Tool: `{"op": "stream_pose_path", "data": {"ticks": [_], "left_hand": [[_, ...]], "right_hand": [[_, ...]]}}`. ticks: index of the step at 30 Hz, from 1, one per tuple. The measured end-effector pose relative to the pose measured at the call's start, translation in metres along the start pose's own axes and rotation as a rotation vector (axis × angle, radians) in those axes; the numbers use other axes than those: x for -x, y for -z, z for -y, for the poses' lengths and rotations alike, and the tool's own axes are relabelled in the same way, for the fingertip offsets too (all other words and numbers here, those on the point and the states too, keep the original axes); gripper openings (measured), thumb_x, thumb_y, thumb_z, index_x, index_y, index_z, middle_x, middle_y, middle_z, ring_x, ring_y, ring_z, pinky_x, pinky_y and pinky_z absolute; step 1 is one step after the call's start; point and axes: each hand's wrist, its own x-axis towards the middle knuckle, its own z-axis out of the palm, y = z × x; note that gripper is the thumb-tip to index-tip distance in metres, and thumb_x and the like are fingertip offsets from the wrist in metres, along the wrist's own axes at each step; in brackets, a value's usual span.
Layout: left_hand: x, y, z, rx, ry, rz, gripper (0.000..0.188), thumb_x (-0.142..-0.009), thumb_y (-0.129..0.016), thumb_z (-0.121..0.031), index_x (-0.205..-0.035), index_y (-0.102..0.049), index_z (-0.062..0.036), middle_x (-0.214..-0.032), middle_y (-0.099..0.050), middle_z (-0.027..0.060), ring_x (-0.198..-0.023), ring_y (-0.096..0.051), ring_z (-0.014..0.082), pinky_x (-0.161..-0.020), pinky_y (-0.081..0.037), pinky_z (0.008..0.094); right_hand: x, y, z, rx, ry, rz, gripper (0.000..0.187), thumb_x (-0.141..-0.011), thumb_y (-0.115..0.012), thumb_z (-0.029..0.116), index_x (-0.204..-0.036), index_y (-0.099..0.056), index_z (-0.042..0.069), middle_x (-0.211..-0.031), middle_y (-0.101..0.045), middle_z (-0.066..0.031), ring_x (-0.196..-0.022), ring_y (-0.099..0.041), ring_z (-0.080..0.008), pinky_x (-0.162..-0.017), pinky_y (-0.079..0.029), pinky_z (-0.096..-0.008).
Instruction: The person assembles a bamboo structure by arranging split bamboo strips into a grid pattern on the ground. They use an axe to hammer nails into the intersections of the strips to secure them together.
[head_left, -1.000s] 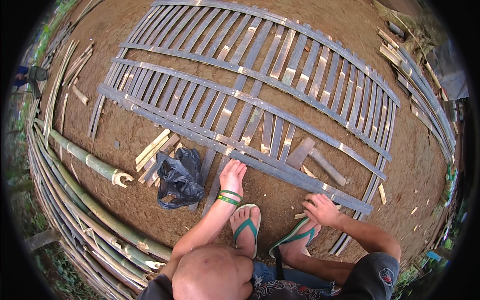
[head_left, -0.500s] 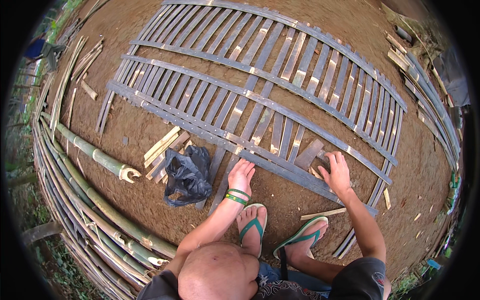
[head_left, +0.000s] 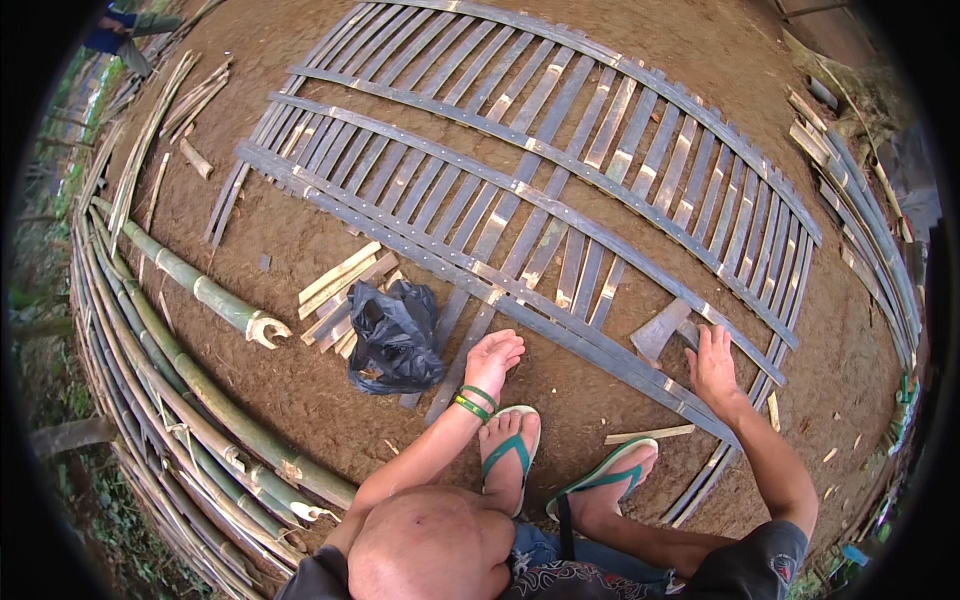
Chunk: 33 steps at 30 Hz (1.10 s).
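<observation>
My right hand (head_left: 712,364) is over the near right part of a slatted bamboo panel (head_left: 520,188), closed around a tool that looks like a hatchet. Its broad grey blade (head_left: 659,333) shows left of the fingers; the hand hides the handle. Palm turned inward and fingers loosely extended, my empty left hand (head_left: 494,360) hovers just short of the panel's near edge. Two green bands circle that wrist. A crumpled black plastic bag (head_left: 396,338) lies to its left, against short split bamboo pieces (head_left: 335,290).
Long bamboo poles (head_left: 190,400) are stacked along the left, beside a thick cut green pole (head_left: 200,285). More poles (head_left: 865,235) lie far right. My sandalled feet (head_left: 512,455) rest on bare soil near a loose strip (head_left: 648,436). Another person (head_left: 120,40) appears far left.
My right hand and the grey blade have moved together to the right and slightly nearer. My left hand has drawn back from the panel's edge. The view has shifted a little.
</observation>
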Motion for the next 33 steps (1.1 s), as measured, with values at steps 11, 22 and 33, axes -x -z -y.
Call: {"op": "stream_pose_path", "data": {"ticks": [11, 22, 33], "left_hand": [[-0.013, -0.045, 0.029, -0.048, 0.016, 0.084, 0.033, -0.097, -0.076, -0.012, -0.124, -0.06, -0.002, -0.113, -0.073, 0.01, -0.101, -0.074, 0.0192, -0.086, -0.059, 0.0288], [-0.012, -0.054, 0.042, -0.142, -0.08, 0.0, 0.04, -0.095, -0.075, -0.003, -0.127, -0.05, -0.0033, -0.106, -0.071, 0.0121, -0.088, -0.075, 0.0216, -0.075, -0.061, 0.0317], [-0.022, -0.054, 0.038, 0.114, -0.057, -0.099, 0.019, -0.102, -0.074, -0.018, -0.108, -0.065, -0.002, -0.094, -0.074, 0.0081, -0.082, -0.073, 0.016, -0.075, -0.059, 0.0285]], "right_hand": [[0.019, 0.008, 0.014, -0.058, 0.129, 0.07, 0.047, -0.091, -0.075, 0.021, -0.131, -0.059, 0.001, -0.13, -0.054, -0.0197, -0.121, -0.056, -0.0406, -0.102, -0.05, -0.0492], [-0.141, -0.003, 0.136, -0.488, 0.215, -0.269, 0.043, -0.094, -0.074, 0.021, -0.13, -0.06, 0.003, -0.127, -0.057, -0.0173, -0.12, -0.057, -0.04, -0.103, -0.049, -0.0506], [-0.227, -0.022, 0.127, -0.373, 0.099, -0.177, 0.041, -0.097, -0.073, 0.023, -0.131, -0.064, 0.001, -0.122, -0.061, -0.0209, -0.12, -0.059, -0.0416, -0.101, -0.052, -0.0499]]}}
